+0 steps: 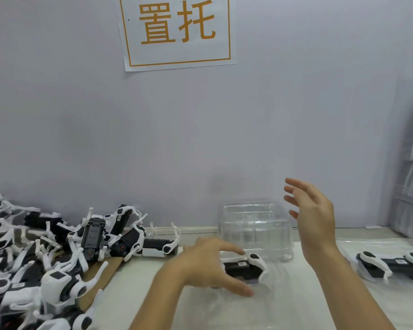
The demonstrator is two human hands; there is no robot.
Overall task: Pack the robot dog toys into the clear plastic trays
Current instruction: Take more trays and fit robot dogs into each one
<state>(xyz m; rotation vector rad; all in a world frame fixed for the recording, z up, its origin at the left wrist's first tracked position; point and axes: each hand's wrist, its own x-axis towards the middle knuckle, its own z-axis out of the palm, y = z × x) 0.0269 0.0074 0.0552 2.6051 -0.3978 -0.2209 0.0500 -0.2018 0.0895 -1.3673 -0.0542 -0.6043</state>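
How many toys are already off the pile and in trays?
2. One robot dog toy lies in a clear tray under the left hand; another packed toy sits at the right edge. More may be out of view.

Black-and-white robot dog toys (57,253) at 8 o'clock, clear plastic trays (255,225) ctr, white sign (177,32) w/ orange characters at 12, pale grey-blue wall (81,127).

The setting is a factory packing station. Indicators: a printed sign (177,32) with orange Chinese characters taped to a plain grey partition wall (81,127); a bulk heap of identical robot dog toys (45,258) on the workbench (134,282); stacked clear plastic trays (255,225).
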